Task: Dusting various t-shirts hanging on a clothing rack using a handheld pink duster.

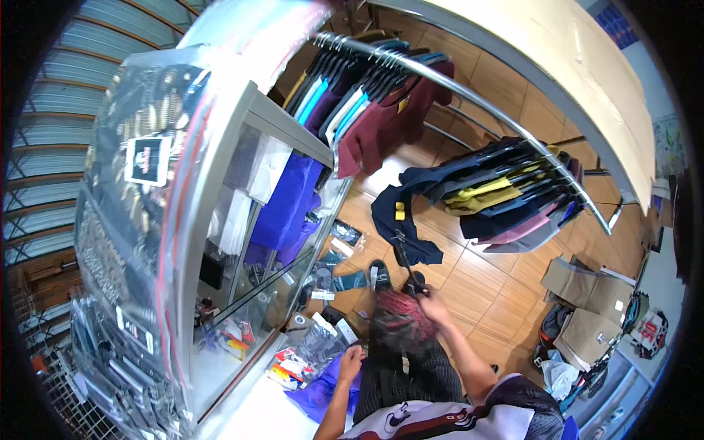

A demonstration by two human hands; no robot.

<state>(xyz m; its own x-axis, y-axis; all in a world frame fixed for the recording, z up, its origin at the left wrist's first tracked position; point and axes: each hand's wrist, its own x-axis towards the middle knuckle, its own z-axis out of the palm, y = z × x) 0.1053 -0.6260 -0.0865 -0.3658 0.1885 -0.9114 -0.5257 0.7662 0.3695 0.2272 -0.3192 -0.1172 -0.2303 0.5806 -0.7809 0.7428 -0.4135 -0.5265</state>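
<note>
My right hand grips a thin black handle over my legs. Next to this hand is a blurred bundle of red and black fibres, which looks like a feather duster. The handle's far end overlaps a dark navy garment with a yellow tag, low over the tiled floor. My left hand is held beside my left thigh with its fingers curled; whether anything is in them cannot be seen. Near it are a purple plastic bag and packaged goods.
A metal rail carries hanging shirts and dark garments ahead. At left stands a glass display case with plastic-covered goods above. Packaged socks lie by my feet; folded brown garments are at right.
</note>
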